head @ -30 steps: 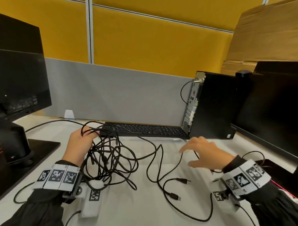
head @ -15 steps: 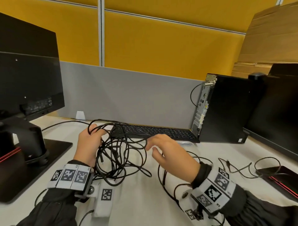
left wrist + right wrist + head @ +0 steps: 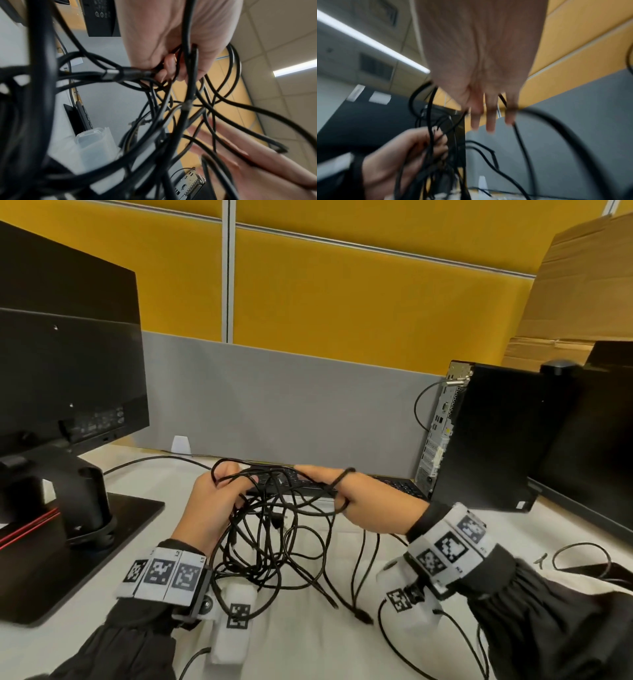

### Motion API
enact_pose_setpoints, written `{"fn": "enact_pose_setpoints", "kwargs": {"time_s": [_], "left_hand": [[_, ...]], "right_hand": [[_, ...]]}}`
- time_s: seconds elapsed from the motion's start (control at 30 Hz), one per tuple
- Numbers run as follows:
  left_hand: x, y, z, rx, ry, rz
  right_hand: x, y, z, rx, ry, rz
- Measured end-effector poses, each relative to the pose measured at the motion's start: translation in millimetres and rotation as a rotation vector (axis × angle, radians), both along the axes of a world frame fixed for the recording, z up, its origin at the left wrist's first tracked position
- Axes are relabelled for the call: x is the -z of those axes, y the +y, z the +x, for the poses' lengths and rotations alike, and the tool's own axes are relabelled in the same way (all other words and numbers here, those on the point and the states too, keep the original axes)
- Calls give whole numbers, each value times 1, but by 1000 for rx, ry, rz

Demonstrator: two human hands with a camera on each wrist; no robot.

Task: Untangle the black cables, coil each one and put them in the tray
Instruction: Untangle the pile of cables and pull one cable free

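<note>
A tangle of black cables [image 3: 270,542] hangs from my hands over the white desk, its lower loops lying on the desk. My left hand [image 3: 219,494] grips a bunch of strands at the top left; in the left wrist view its fingers [image 3: 169,65] curl round several cables [image 3: 154,108]. To its right, my right hand [image 3: 363,501] reaches into the top of the tangle with straight fingers [image 3: 489,119], and one strand loops over it near the thumb. A clear plastic tray [image 3: 92,142] shows behind the cables in the left wrist view.
A black monitor [image 3: 68,371] on a heavy stand [image 3: 120,525] fills the left. A keyboard [image 3: 397,484] lies behind my hands. To the right are a PC tower [image 3: 496,440] and a second monitor [image 3: 599,457]. Loose cable [image 3: 582,553] lies at the right.
My right hand has come from the right side of the desk across to the tangle and slid in among the top strands. My left hand has lifted its bunch slightly.
</note>
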State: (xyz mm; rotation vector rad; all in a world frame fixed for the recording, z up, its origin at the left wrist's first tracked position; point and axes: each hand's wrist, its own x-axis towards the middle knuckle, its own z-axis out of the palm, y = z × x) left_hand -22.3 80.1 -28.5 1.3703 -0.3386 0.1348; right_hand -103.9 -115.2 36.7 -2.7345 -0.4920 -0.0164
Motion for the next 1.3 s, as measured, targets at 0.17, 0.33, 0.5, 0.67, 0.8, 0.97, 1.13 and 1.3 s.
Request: {"fn": "enact_pose_setpoints", "kwargs": {"time_s": [0.17,0.33,0.5,0.67,0.8,0.97,1.13,1.3], "left_hand": [[-1,-1,0,17,-62,26],[-2,-9,-9,62,-174,156],[1,-3,-8,336,-45,82],[0,-1,-8,485,137,-129],[0,-5,-8,318,199,60],[4,-5,-11,296,87,450],[4,-7,-17,452,-57,729],[7,-18,-24,408,-206,739]], "right_hand": [[-9,-10,-9,-220,364,107],[-10,-6,-5,-141,369,417],[-2,12,9,86,300,774],[3,3,15,202,-39,604],[14,-9,17,256,-160,573],[18,-22,3,238,-35,841],[14,-20,-5,13,156,1206],[8,-9,-10,-88,217,1377]]}}
